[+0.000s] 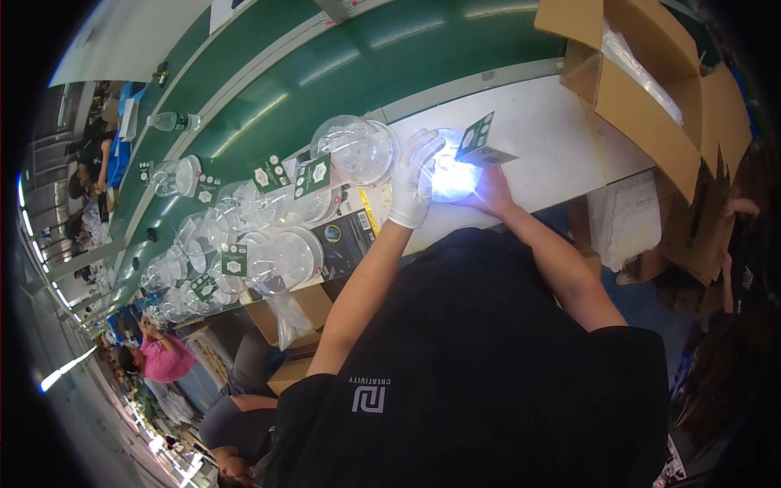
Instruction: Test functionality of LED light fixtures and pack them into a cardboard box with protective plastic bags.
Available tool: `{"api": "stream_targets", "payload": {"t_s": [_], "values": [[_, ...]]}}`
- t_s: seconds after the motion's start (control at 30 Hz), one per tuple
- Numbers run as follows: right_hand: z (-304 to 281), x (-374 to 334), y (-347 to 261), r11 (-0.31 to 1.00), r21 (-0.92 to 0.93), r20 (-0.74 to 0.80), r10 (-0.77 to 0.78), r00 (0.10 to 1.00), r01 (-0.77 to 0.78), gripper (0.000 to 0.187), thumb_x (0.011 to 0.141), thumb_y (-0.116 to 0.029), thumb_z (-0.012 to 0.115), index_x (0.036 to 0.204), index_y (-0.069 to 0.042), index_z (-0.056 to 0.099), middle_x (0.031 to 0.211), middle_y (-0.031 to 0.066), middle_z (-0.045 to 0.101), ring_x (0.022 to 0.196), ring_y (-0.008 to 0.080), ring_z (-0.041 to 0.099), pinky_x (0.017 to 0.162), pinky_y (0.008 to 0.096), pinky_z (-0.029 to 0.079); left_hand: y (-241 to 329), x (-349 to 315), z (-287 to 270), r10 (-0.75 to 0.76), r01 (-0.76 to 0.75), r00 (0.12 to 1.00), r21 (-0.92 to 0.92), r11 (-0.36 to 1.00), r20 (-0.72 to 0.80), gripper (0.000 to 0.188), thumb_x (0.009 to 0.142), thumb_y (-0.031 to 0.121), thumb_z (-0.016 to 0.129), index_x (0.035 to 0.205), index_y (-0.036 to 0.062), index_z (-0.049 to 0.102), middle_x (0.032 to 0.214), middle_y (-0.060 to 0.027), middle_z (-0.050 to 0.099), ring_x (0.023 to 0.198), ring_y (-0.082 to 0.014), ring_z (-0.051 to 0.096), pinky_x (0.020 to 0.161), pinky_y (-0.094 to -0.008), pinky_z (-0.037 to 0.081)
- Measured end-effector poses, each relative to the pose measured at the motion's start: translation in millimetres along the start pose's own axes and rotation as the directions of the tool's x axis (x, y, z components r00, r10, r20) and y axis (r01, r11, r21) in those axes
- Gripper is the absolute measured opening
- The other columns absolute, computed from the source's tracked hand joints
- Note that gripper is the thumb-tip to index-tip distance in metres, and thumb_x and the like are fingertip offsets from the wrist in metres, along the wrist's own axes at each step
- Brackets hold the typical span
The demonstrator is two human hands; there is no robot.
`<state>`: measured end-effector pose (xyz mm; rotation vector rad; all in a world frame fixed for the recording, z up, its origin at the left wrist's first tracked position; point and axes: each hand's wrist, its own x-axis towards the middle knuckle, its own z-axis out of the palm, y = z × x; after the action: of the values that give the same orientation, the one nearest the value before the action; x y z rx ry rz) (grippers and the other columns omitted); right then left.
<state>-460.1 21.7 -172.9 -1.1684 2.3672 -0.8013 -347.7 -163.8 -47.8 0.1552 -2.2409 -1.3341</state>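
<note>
A round clear lamp (452,177) shines bright white between my hands, above the white tabletop. My left hand (412,185), in a white glove, is closed round its left side, with the fingers reaching over the upper edge. At the lower right, my bare right hand (494,195) grips the lamp; its fingers are partly lost behind the lamp and in the glare. A folded green and white card (477,138) stands out from the lamp's upper right. Just left of the glove rests a large clear plastic dome (350,150) with a pale rim.
Many similar clear domes (281,259) with green cards crowd the table at left. A green conveyor belt (423,45) runs along the far side. An open cardboard box (651,89) stands at right, above white packing sheets (625,220). A plastic bottle (175,122) lies far left. Other people work nearby.
</note>
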Motion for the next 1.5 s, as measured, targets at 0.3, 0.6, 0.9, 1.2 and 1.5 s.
{"api": "stream_targets", "payload": {"t_s": [0.3,0.6,0.9,1.2,1.5], "values": [[-20.6,0.0,-18.5,0.98,0.198,-0.072,0.029,0.997,-0.015,0.116,0.053,-0.049,0.098,0.147,-0.007,0.045,0.142,0.0185,0.055,0.137,0.0368,0.047,0.117,0.0449,0.038,1.4,14.1,7.7,-0.109,0.106,0.993,-0.072,0.992,-0.037,0.044,0.103,0.023,0.044,0.137,-0.0006,0.059,0.144,-0.0214,0.054,0.136,-0.038,0.048,0.118,-0.0441,0.033],[-74.1,-8.4,-58.9,0.86,0.485,0.03,0.169,0.985,-0.162,0.123,0.053,-0.029,0.1,0.154,-0.007,0.034,0.146,0.0163,0.054,0.137,0.0324,0.051,0.114,0.04,0.042,5.8,34.4,5.2,-0.159,0.159,0.987,-0.052,0.986,-0.004,0.048,0.106,0.03,0.041,0.141,-0.0009,0.055,0.144,-0.022,0.054,0.137,-0.0381,0.047,0.118,-0.0439,0.032],[-64.3,-11.3,-53.6,0.855,0.449,0.039,0.272,0.962,-0.26,0.135,0.05,-0.033,0.101,0.158,0.0,0.027,0.153,0.0223,0.047,0.142,0.0335,0.047,0.116,0.0389,0.04,-3.3,41.6,-0.2,-0.281,0.272,0.96,-0.201,0.941,-0.017,0.055,0.108,0.038,0.038,0.142,-0.0025,0.053,0.143,-0.0215,0.055,0.136,-0.0344,0.05,0.116,-0.0412,0.035],[-81.8,-10.3,-84.6,0.88,0.341,0.121,0.307,0.944,-0.33,0.135,0.051,-0.034,0.1,0.158,-0.002,0.025,0.153,0.0223,0.046,0.141,0.0352,0.047,0.116,0.0403,0.04,-10.4,17.3,-13.2,-0.301,0.285,0.953,-0.279,0.917,-0.015,0.064,0.108,0.046,0.035,0.145,-0.0042,0.05,0.148,-0.0219,0.052,0.141,-0.0336,0.046,0.119,-0.0406,0.033],[-83.8,-11.7,-91.6,0.927,0.275,0.091,0.24,0.966,-0.256,0.117,0.053,-0.03,0.1,0.148,-0.004,0.037,0.142,0.0192,0.055,0.132,0.0367,0.054,0.11,0.0416,0.046,-6.3,-7.0,-26.1,-0.236,0.229,0.972,-0.185,0.955,-0.013,0.065,0.109,0.045,0.032,0.146,-0.0055,0.047,0.152,-0.0239,0.047,0.143,-0.0366,0.043,0.12,-0.0428,0.029]]}}
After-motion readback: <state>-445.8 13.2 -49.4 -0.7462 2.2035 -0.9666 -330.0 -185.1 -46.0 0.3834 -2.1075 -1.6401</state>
